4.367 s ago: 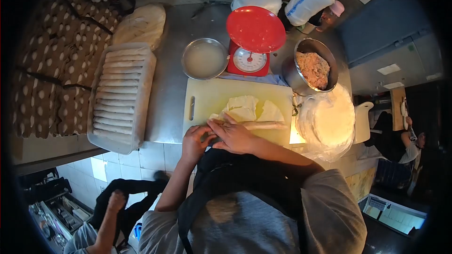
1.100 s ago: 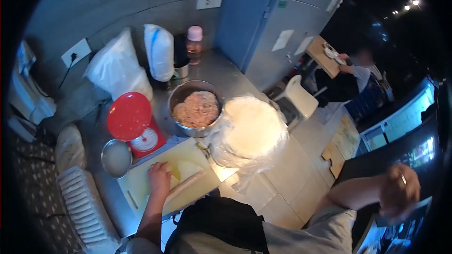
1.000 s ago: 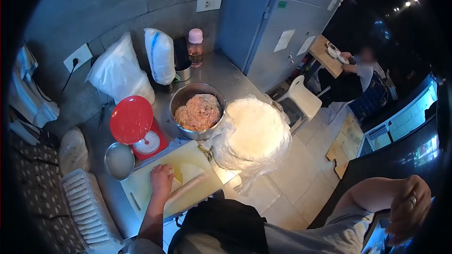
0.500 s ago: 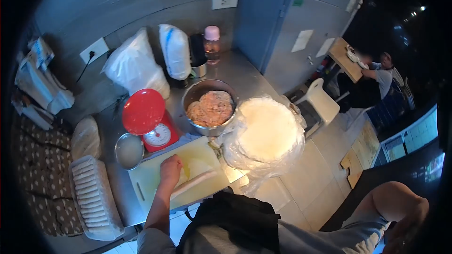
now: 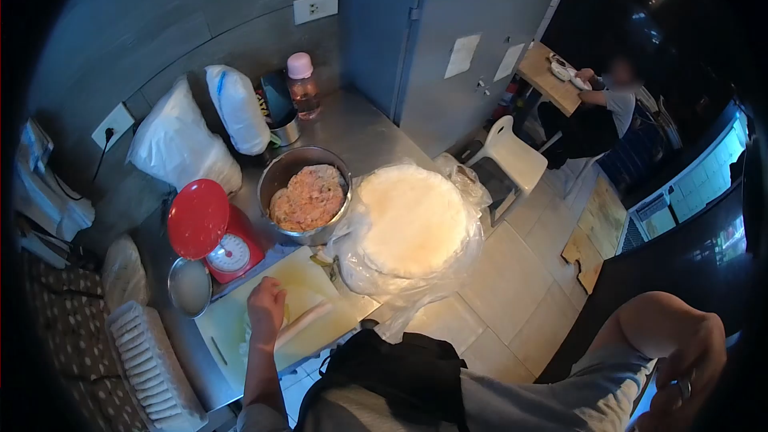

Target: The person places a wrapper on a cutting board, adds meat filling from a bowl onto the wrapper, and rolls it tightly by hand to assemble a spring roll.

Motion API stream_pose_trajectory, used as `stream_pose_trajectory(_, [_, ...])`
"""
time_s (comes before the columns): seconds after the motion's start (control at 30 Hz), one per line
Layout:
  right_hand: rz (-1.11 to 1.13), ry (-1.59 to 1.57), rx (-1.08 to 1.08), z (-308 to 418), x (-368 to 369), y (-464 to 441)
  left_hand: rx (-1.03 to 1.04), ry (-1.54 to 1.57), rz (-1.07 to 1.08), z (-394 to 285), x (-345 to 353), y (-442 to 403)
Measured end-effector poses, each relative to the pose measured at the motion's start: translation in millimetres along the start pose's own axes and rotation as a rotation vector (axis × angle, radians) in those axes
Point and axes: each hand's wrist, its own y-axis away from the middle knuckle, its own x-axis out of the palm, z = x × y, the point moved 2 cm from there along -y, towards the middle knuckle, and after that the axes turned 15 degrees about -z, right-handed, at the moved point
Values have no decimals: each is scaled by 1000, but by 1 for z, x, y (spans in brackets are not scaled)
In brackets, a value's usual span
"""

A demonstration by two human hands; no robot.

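Note:
My left hand (image 5: 266,304) is closed over the cutting board (image 5: 226,352); anything inside its fingers is hidden. Just right of it, a long pale roll (image 5: 306,322) lies slanted across the board. My right hand (image 5: 690,368) is away from the table at the far right, with a ring on one finger. Its fingertips fall in shadow, so its grip is unclear. Behind the board stands a metal pot (image 5: 272,170) of pinkish minced filling (image 5: 308,196). A stack of round white wrappers (image 5: 412,220) sits in clear plastic. A metal bowl (image 5: 190,286) holds whitish liquid.
A red scale (image 5: 232,252) stands behind the board. At left is a tray of finished rolls (image 5: 156,364). White bags (image 5: 180,140) and a pink-capped bottle (image 5: 302,88) line the wall. A white chair (image 5: 512,156) and a seated person (image 5: 616,104) are at the right.
My view has turned, so the table's things appear farther left. My left hand stays over the board by the roll. More of my right hand's fingers and its ring now show.

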Motion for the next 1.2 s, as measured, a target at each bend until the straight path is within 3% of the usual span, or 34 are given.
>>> stream_pose_trajectory(0.2, [-253, 1126, 205, -15, 21, 51, -5, -19, -3, -6, 11, -7])
stream_pose_trajectory(0.33, [-23, 1373, 380, -120, 16, -32, -114, -47, 192, -19, 22, -16])
stream_pose_trajectory(0.37, [-13, 1420, 403, -147, 5, -52, -50, -32, 176, -26, 23, -21])
stream_pose_trajectory(0.4, [-89, 1472, 396, -171, -11, -64, 5, -13, 161, -31, 25, -23])
stream_pose_trajectory(0.43, [-375, 1430, 224, -205, -48, -55, 53, 7, 147, -35, 26, -22])
stream_pose_trajectory(0.53, [-395, 1532, 1169, -170, -84, -76, 51, 23, 105, -43, 19, -17])
stream_pose_trajectory(0.6, [-376, 1699, 1012, -230, -129, 28, 29, 25, 93, -36, 14, -9])
stream_pose_trajectory(0.63, [-108, 1747, 1080, -252, -136, 88, 9, 28, 93, -27, 11, -2])
stream_pose_trajectory(0.67, [-15, 1766, 980, -265, -110, 135, -12, 31, 92, -20, 8, 3])
stream_pose_trajectory(0.73, [323, 1314, 1458, -281, -54, 175, -36, 10, 81, -11, -1, 9])
stream_pose_trajectory(0.77, [409, 1292, 1346, -291, -17, 204, -49, -3, 76, -9, -5, 11])
stream_pose_trajectory(0.8, [541, 1125, 1459, -299, 18, 208, -62, -8, 76, -8, -8, 12])
stream_pose_trajectory(0.83, [591, 1083, 1368, -310, 57, 219, -74, -14, 76, -7, -11, 13])
stream_pose_trajectory(0.87, [841, 947, 1342, -300, 84, 171, -86, -23, 77, -5, -15, 14])
stream_pose_trajectory(0.93, [673, 736, 1128, -285, 132, 116, -88, -12, 62, -6, -16, 14])
stream_pose_trajectory(1.03, [746, 544, 856, -273, 172, 26, -102, 7, 52, -15, -15, 10])
stream_pose_trajectory(1.17, [261, 641, 445, -271, 164, -95, -79, 14, 79, -23, -11, 14])
stream_pose_trajectory(1.2, [133, 790, 272, -266, 146, -120, -84, 24, 75, -24, -10, 15])
